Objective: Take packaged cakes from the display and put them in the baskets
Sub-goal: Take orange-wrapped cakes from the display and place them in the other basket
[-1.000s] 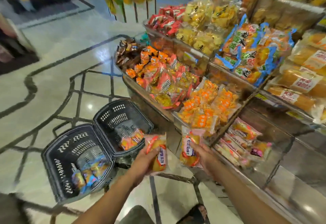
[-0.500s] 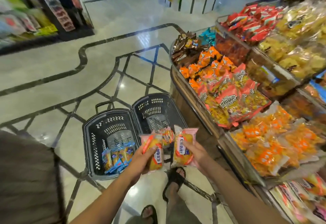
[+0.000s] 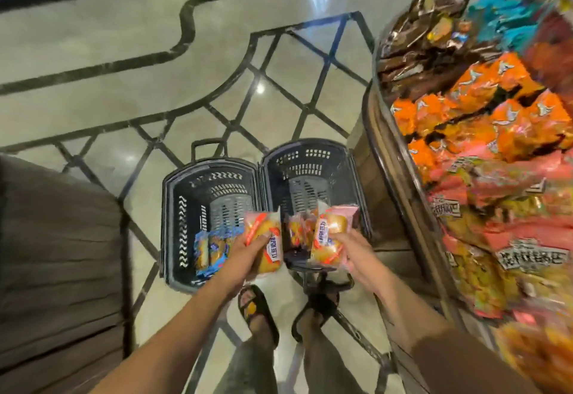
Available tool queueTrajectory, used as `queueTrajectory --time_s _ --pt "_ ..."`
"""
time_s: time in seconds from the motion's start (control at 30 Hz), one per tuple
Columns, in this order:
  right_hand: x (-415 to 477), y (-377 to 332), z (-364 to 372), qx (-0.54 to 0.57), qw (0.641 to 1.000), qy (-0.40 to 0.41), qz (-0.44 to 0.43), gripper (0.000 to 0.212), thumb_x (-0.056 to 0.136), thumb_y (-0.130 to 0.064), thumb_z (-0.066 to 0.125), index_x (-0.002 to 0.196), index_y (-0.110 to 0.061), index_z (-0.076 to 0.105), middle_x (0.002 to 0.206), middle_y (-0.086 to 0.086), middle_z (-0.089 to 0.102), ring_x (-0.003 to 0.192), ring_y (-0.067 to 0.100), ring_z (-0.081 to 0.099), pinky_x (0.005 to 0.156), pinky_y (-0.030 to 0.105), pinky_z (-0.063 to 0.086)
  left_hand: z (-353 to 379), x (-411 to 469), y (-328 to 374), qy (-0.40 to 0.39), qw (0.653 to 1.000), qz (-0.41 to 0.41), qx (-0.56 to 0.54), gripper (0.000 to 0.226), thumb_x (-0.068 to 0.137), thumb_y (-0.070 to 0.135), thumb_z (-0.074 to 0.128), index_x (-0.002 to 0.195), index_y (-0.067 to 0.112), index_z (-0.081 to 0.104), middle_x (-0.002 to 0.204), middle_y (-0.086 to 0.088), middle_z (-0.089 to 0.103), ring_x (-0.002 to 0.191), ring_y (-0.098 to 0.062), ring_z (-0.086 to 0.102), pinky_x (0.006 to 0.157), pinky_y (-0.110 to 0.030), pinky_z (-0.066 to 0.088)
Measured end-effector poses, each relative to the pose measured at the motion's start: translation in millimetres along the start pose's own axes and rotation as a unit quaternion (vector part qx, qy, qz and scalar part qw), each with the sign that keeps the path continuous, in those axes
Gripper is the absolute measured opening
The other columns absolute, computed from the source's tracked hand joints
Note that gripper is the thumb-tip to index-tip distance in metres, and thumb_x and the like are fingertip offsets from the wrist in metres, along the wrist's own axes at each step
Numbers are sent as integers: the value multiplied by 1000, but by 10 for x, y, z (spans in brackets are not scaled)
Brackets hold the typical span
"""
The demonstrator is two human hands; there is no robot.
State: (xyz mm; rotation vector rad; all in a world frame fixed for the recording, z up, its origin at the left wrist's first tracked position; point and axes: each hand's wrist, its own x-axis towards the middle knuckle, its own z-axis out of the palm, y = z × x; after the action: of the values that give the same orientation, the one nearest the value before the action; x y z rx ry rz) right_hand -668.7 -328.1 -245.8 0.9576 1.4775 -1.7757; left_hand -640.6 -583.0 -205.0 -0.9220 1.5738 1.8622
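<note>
Two black plastic baskets stand side by side on the floor in front of my feet. The left basket (image 3: pixel 186 207) holds blue-wrapped cakes (image 3: pixel 210 249); orange-wrapped cakes (image 3: pixel 299 229) lie in the right basket (image 3: pixel 310 170). My left hand (image 3: pixel 245 254) grips a clear packaged cake with orange print (image 3: pixel 265 238) over the gap between the baskets. A similar packaged cake (image 3: pixel 330 235) is gripped by my right hand (image 3: pixel 356 254) above the near end of the right basket.
The display counter (image 3: pixel 390 176) runs along the right, piled with orange (image 3: pixel 483 114), brown (image 3: pixel 415 43) and pink snack packs (image 3: pixel 508 183). A brown upholstered piece (image 3: pixel 59 263) stands at the left. My sandalled feet (image 3: pixel 257 310) are just behind the baskets on the marble floor.
I have turned from the display and come nearer to the baskets. Both hands have carried their cakes from beside the counter to just above the baskets.
</note>
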Motion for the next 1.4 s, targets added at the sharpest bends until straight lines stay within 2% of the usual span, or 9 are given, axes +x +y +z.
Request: queueTrajectory --time_s 0.23,0.37,0.53,0.67,0.77,0.93,1.13,1.27,1.4 --pt "1509 413 71 -148 989 28 -17 25 94 -7 70 119 -3 68 115 12 74 86 11 75 64 19 57 -149 1187 -317 24 999 -30 -6 35 98 31 67 129 15 64 110 -9 79 99 -26 77 73 -36 64" --pt "2332 774 179 -208 975 70 -33 17 94 1 68 111 0 67 103 9 69 67 0 64 52 6 46 -236 1803 -602 23 999 -26 -4 32 98 36 66 128 25 65 113 -4 78 102 -22 76 78 -35 63" --pt "3337 1318 346 -268 958 87 -57 8 90 -12 75 92 -14 67 101 13 75 93 28 71 85 40 57 -347 2351 -953 43 998 -19 -30 29 90 37 69 118 29 68 109 -2 79 100 -21 77 77 -34 63" --pt "3833 1714 447 -328 940 73 -63 9 92 -20 74 94 -16 66 88 6 69 81 19 62 68 24 47 -446 2598 -1209 53 998 -12 -45 43 83 39 70 124 26 67 112 -4 79 102 -23 76 84 -42 63" --pt "4069 1900 433 -368 922 112 -50 20 90 -37 74 94 -19 64 87 3 68 89 29 67 73 32 46 -487 2675 -1299 50 998 -13 -47 42 85 38 69 124 24 66 113 -5 78 103 -25 76 81 -42 64" --pt "3888 1713 450 -422 888 174 -62 38 88 -45 73 107 -13 64 98 5 66 94 26 63 81 33 48 -459 2656 -1226 56 997 -21 -40 39 88 37 70 124 22 67 113 -7 78 102 -26 76 86 -44 62" --pt "2927 1282 540 -196 969 47 -146 5 95 -26 71 98 -29 71 94 -6 72 90 14 67 83 35 54 -174 2499 -1012 37 998 -51 -26 33 97 38 67 127 26 64 106 -2 80 93 -23 78 75 -42 64" --pt "2191 965 586 -218 962 -103 -126 33 88 -27 78 115 -39 63 106 -16 73 99 -2 68 81 16 54 89 2421 -938 15 998 -58 -22 29 98 38 67 127 30 65 106 0 80 99 -23 77 90 -47 62" --pt "2062 970 526 -324 939 -29 -114 67 65 -52 83 125 -45 54 108 -18 71 95 0 69 84 35 60 389 2432 -925 -1 996 -63 -59 17 105 22 57 118 17 66 100 -8 78 83 -14 76 74 -29 62"
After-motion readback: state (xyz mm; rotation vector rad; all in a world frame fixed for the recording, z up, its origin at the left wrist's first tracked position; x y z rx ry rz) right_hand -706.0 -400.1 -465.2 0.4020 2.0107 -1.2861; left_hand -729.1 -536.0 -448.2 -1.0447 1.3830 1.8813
